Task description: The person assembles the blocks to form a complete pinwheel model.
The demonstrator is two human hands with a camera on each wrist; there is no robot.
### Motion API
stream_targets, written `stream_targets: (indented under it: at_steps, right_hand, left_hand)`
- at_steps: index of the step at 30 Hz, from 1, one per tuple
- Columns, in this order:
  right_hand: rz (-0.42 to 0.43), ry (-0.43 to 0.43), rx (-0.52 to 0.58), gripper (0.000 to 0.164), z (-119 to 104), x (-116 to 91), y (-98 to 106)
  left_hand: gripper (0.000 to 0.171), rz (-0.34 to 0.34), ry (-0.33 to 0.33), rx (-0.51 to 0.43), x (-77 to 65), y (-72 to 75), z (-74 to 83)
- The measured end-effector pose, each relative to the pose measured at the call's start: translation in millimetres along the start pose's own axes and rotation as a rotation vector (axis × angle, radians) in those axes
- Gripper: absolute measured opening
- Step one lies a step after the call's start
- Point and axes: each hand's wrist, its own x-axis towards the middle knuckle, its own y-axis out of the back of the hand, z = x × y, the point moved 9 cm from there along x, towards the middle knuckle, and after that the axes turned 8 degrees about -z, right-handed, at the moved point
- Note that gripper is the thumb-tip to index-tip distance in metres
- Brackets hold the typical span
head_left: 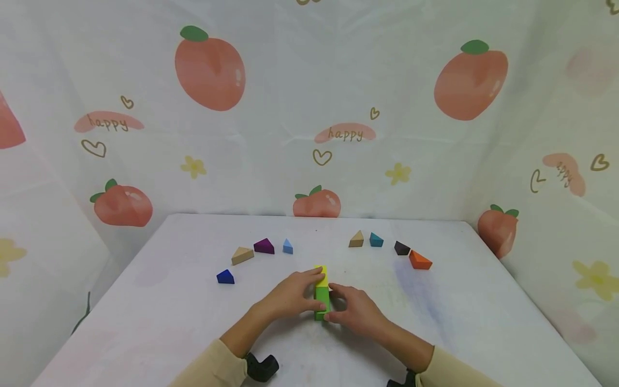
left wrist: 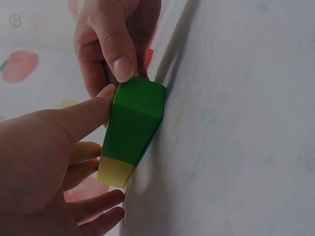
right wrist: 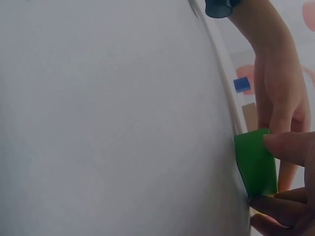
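Observation:
A green block [head_left: 322,295] and a yellow block [head_left: 323,280] lie end to end in a row on the table, the yellow one farther away. My left hand [head_left: 293,293] spans the row from the left, thumb on the green block and fingertips along the yellow one. From the right, my right hand [head_left: 360,312] grips the green block, its thumb at the near end and its fingers by the side. In the left wrist view, the green block's angled near face [left wrist: 140,96] shows under the right thumb. My right fingers partly cover the green block in the right wrist view.
On the white table [head_left: 159,322], a blue block [head_left: 225,277], a wooden block [head_left: 242,256], a purple block [head_left: 264,246] and a light blue block [head_left: 287,246] lie back left. Back right are wooden [head_left: 356,239], teal [head_left: 376,239], black [head_left: 402,248] and orange [head_left: 419,260] blocks.

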Motion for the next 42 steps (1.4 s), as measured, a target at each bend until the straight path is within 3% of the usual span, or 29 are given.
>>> stream_targets:
  at_steps: [18, 42]
  right_hand:
    - [0.037, 0.018, 0.021, 0.073, -1.0, -2.1, 0.1]
    - [-0.007, 0.02, 0.031, 0.072, 3.0, -0.9, -1.2]
  left_hand:
    - [0.072, 0.009, -0.012, -0.03, 0.5, 1.4, 0.0]
    - [0.071, 0.003, 0.002, -0.042, -1.1, 0.1, -1.6]
